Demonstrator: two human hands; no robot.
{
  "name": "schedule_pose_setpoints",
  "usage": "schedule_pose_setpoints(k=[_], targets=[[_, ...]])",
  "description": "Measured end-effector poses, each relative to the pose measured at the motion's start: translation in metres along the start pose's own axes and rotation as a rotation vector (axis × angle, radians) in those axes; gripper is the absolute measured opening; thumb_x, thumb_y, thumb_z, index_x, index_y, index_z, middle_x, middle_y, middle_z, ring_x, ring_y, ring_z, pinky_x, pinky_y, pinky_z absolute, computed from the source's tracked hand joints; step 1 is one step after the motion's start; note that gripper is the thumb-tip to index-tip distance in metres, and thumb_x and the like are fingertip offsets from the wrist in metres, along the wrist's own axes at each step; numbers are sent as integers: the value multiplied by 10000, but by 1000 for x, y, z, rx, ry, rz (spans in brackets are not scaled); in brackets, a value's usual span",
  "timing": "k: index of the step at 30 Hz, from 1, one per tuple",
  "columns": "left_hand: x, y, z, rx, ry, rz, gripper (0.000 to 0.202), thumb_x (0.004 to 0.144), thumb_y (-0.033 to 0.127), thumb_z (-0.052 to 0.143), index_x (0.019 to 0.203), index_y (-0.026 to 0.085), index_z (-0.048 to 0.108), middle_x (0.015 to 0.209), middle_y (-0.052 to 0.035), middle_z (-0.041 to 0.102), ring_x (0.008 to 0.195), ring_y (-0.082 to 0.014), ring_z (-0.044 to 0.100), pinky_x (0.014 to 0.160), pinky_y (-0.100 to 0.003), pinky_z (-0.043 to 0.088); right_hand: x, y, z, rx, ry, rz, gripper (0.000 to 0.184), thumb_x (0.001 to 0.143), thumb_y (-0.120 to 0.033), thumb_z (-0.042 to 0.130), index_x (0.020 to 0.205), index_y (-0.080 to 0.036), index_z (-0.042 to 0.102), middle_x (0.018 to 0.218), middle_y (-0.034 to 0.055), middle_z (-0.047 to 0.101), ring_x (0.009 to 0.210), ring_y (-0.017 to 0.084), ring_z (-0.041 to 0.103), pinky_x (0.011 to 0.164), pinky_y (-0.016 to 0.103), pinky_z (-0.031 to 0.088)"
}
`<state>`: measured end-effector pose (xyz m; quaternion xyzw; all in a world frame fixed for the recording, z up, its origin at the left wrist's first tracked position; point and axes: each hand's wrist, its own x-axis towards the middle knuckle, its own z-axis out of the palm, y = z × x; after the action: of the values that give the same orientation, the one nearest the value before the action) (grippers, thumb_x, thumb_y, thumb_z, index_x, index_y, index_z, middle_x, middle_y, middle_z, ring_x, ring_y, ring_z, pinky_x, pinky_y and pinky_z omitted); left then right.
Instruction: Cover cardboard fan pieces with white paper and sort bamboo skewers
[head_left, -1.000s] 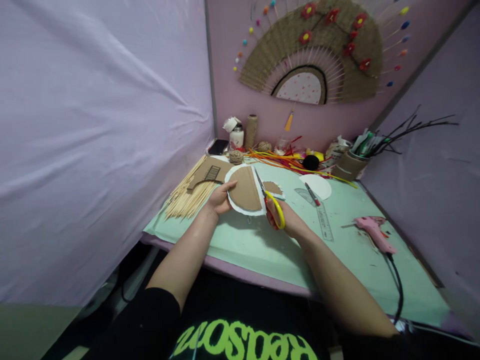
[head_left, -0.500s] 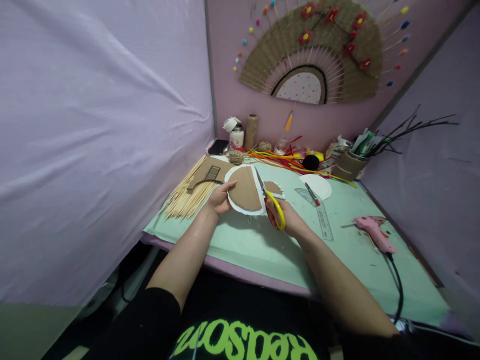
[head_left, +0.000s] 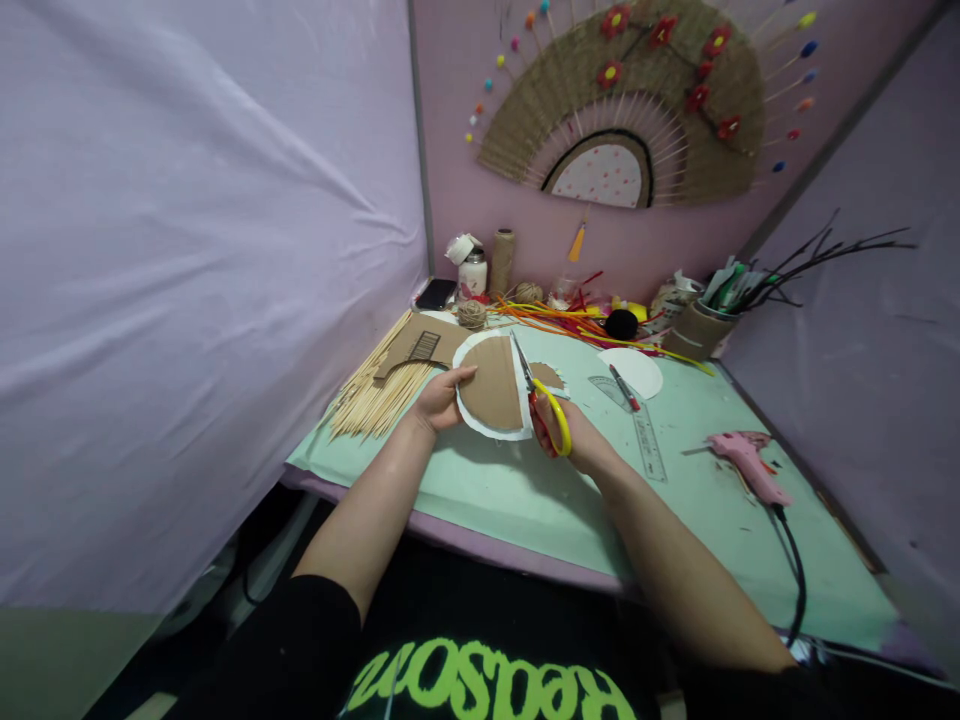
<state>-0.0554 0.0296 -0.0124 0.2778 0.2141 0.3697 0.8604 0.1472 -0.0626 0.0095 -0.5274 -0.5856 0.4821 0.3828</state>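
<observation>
My left hand point(head_left: 442, 398) pinches the left edge of a half-round piece of brown cardboard point(head_left: 489, 382) with a white paper border. The thumb lies on top of it. In my right hand point(head_left: 559, 425) is a pair of scissors point(head_left: 553, 415) with yellow and red handles. Their blades point up and away, along the straight right edge of the white border. Whether the blades touch the paper, I cannot tell. Just behind the scissors lies a smaller cardboard piece point(head_left: 547, 376) with a white notched edge, partly hidden.
Thin wooden sticks point(head_left: 367, 400) and a cut cardboard sheet point(head_left: 401, 345) lie left. On the right are a white paper half-circle point(head_left: 636, 371), a marker point(head_left: 625, 388), a clear ruler point(head_left: 649, 445) and a corded pink glue gun point(head_left: 750, 468). Twine balls, colourful pipe cleaners point(head_left: 555, 318) and a stick-filled container point(head_left: 697, 328) line the back.
The half-round cardboard has turned slightly and shifted a little right and toward me. Both hands keep their holds, and the scissors have barely moved.
</observation>
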Motion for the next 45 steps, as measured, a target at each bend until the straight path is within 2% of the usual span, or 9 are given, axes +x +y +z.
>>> schedule_pose_setpoints(k=[8, 16, 21, 23, 26, 28, 31, 38, 45], targets=[[-1, 0, 4, 43, 61, -13, 387, 840, 222, 484, 1153, 58, 640, 928, -147, 746, 979, -270, 689, 1018, -435, 438, 2, 1, -1, 20, 26, 4, 542, 794, -747, 427, 702, -214, 449, 420, -41, 425, 339, 108, 383, 342, 236, 268], [0, -1, -1, 40, -3, 8, 364, 814, 219, 544, 1124, 72, 664, 887, -136, 750, 978, -277, 689, 993, -431, 457, 8, 12, -3, 73, 61, 2, 554, 770, -752, 471, 749, -200, 495, 418, -60, 413, 311, 97, 362, 313, 228, 248], [-5, 0, -2, 120, -26, -43, 364, 808, 199, 530, 1120, 64, 661, 887, -135, 751, 917, -264, 705, 939, -405, 488, 14, 17, -5, 150, 189, 25, 530, 753, -734, 514, 745, -205, 471, 476, -61, 423, 338, 79, 353, 315, 221, 272], [-8, -1, -2, 173, -57, -81, 375, 785, 181, 552, 1123, 53, 655, 908, -144, 748, 891, -263, 709, 907, -392, 498, 17, 17, -6, 231, 227, -29, 519, 731, -715, 554, 789, -209, 460, 560, -43, 490, 384, 80, 402, 335, 215, 302], [-11, -5, -3, 240, -115, -113, 374, 749, 153, 610, 1106, 50, 656, 930, -154, 744, 841, -256, 713, 830, -359, 512, 18, 14, -7, 310, 187, -167, 478, 694, -621, 645, 851, -221, 435, 633, -40, 547, 443, 91, 465, 389, 219, 352], [-12, -7, -2, 273, -145, -125, 355, 730, 142, 650, 1076, 62, 665, 930, -152, 745, 807, -247, 713, 781, -336, 514, 16, 12, -7, 273, 181, -217, 440, 669, -513, 710, 829, -224, 419, 578, -69, 515, 434, 89, 456, 414, 224, 361], [-11, -9, 2, 319, -149, -151, 319, 707, 148, 697, 1019, 82, 681, 917, -144, 746, 785, -233, 708, 754, -317, 511, 15, 11, -8, 234, 270, -212, 442, 632, -409, 763, 827, -226, 411, 528, -102, 461, 412, 83, 430, 406, 220, 337], [-11, -13, 5, 386, -100, -183, 318, 677, 160, 734, 984, 91, 686, 908, -142, 743, 798, -224, 695, 784, -327, 497, 18, 14, -8, 275, 385, -235, 473, 613, -405, 778, 857, -227, 414, 593, -95, 483, 434, 81, 438, 430, 230, 360], [-11, -13, 5, 386, -92, -192, 338, 675, 175, 738, 998, 106, 665, 905, -127, 739, 791, -215, 687, 748, -311, 497, 14, 9, -7, 253, 370, -298, 420, 631, -394, 757, 843, -213, 443, 721, -43, 553, 515, 80, 448, 484, 234, 373]])
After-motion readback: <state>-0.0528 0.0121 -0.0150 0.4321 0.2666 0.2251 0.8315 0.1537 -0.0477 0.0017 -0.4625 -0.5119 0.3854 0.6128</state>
